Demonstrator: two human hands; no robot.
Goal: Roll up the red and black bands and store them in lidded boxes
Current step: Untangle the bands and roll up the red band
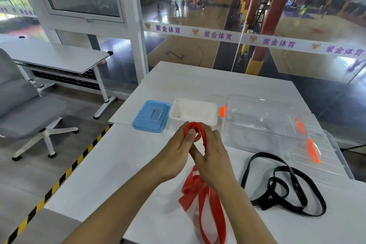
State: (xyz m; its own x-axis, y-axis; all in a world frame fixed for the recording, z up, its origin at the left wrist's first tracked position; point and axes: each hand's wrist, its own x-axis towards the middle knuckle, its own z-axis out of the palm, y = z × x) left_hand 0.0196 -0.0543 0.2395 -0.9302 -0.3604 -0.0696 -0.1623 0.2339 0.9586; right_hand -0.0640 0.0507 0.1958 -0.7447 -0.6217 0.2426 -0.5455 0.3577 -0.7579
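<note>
matt red rubber band (204, 200), glossy clear plastic box (263, 123), smooth white table (118, 164)

White table (138, 164), front edge beside yellow-black floor tape (65, 174). Grey swivel chair (25, 113), left. Second white desk (53, 55), far left. Glass wall (198, 6) with purple-lettered strip (217, 35); basketball court (188, 12) beyond.

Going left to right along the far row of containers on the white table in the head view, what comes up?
Blue lid → white box → clear box with orange latches.
</note>
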